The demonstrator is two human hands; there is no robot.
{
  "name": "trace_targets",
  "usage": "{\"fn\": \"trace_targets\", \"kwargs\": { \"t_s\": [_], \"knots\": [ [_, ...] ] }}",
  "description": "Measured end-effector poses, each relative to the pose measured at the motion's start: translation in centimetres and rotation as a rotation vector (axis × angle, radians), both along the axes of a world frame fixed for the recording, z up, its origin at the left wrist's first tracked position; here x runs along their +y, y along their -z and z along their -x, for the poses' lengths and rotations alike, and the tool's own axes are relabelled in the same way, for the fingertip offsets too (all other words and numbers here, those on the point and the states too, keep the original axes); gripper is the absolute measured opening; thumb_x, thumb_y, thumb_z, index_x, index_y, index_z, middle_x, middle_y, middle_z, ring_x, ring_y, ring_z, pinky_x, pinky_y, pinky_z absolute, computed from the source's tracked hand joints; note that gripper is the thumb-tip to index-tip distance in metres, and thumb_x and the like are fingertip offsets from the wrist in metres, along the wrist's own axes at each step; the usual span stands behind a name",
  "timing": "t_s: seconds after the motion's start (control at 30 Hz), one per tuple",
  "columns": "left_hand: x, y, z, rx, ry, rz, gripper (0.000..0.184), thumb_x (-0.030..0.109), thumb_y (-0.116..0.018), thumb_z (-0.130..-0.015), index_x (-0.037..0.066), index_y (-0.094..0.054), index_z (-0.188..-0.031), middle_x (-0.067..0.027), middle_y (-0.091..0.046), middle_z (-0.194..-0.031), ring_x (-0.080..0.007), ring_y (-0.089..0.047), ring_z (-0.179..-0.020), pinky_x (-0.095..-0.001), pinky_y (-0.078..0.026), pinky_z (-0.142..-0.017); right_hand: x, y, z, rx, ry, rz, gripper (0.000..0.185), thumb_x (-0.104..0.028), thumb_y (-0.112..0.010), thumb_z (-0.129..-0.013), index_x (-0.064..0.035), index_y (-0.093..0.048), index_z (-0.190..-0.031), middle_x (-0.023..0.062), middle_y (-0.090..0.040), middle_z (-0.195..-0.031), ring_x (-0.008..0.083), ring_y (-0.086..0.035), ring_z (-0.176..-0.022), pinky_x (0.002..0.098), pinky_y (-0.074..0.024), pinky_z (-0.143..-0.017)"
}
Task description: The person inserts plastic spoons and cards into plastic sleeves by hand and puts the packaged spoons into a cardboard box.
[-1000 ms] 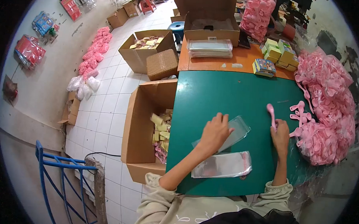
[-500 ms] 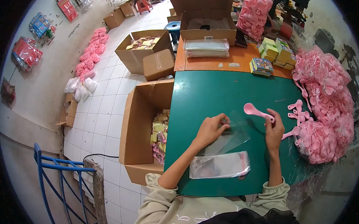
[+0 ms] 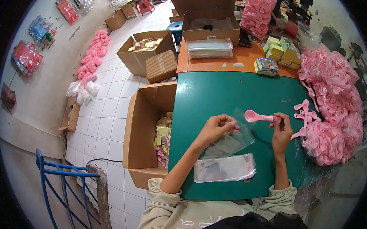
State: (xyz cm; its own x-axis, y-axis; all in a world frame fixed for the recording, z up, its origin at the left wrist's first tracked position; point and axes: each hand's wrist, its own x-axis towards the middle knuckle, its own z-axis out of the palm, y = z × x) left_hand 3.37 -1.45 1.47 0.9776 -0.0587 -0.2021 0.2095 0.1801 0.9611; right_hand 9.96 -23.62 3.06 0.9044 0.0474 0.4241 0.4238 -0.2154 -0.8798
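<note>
My right hand (image 3: 281,132) is closed on the handle end of a pink measuring spoon (image 3: 254,116), its bowl pointing left. To its left, my left hand (image 3: 218,128) pinches a clear plastic bag (image 3: 235,141) near its upper part. The spoon's bowl is close to the bag's upper end; whether they touch I cannot tell. Below lies a stack of clear bags (image 3: 225,168) on the green tabletop (image 3: 208,91). Several loose pink spoons (image 3: 306,114) lie to the right, beside a large plastic bag of pink spoons (image 3: 333,115).
A deep cardboard box (image 3: 144,125) holding small yellow and pink packets stands against the table's left side. At the back, an orange surface (image 3: 250,56) bears an open carton (image 3: 210,34), clear sleeves (image 3: 210,46) and small boxes (image 3: 267,65). A blue metal frame (image 3: 68,170) stands at lower left.
The spoon has moved a little left and levelled out, toward the clear bag. My left hand has shifted slightly right, and the bag's upper end is raised.
</note>
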Motion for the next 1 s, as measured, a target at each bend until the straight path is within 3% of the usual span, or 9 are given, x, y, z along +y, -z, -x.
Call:
{"fn": "trace_targets", "kwargs": {
  "t_s": [0.13, 0.53, 0.77, 1.0],
  "knots": [
    [-0.2, -0.9, 0.2, 0.007, 0.033, -0.070, 0.024, 0.024, -0.061, -0.088, 0.002, -0.060, -0.098, -0.0079, -0.068, -0.090, -0.0116, -0.063, -0.082, -0.0218, -0.046, -0.070, 0.3, -0.4, 0.5, 0.039, -0.072, -0.167, 0.010, -0.006, -0.058, -0.088, 0.0010, -0.056, -0.096, 0.0010, -0.054, -0.077, 0.0078, -0.054, -0.063, 0.0203, -0.0456, -0.056],
    [-0.8, -0.3, 0.1, -0.046, 0.031, -0.030, 0.029, 0.015, -0.068, -0.082, -0.001, -0.058, -0.104, -0.0092, -0.069, -0.088, -0.0119, -0.064, -0.078, -0.0245, -0.048, -0.071, 0.4, -0.6, 1.2, -0.025, -0.014, -0.247, 0.020, -0.003, -0.061, -0.086, -0.0015, -0.047, -0.100, 0.0049, -0.055, -0.079, 0.0087, -0.055, -0.064, 0.0209, -0.0469, -0.056],
    [-0.9, -1.6, 0.5, -0.017, 0.045, -0.183, 0.029, 0.013, -0.067, -0.081, 0.000, -0.058, -0.106, -0.0081, -0.068, -0.085, -0.0120, -0.064, -0.074, -0.0241, -0.047, -0.072, 0.6, -0.4, 1.6, 0.002, -0.080, -0.194, 0.020, -0.003, -0.062, -0.085, -0.0012, -0.048, -0.099, 0.0047, -0.056, -0.079, 0.0074, -0.054, -0.064, 0.0204, -0.0462, -0.054],
    [-1.0, -0.4, 0.4, -0.101, 0.114, -0.155, 0.035, 0.016, -0.065, -0.083, 0.001, -0.056, -0.113, -0.0091, -0.068, -0.091, -0.0112, -0.062, -0.084, -0.0255, -0.047, -0.077, 0.8, -0.7, 2.0, 0.068, -0.155, -0.070, 0.021, -0.001, -0.064, -0.083, -0.0016, -0.049, -0.099, 0.0032, -0.057, -0.076, 0.0066, -0.053, -0.062, 0.0193, -0.0444, -0.052]
  ]
}}
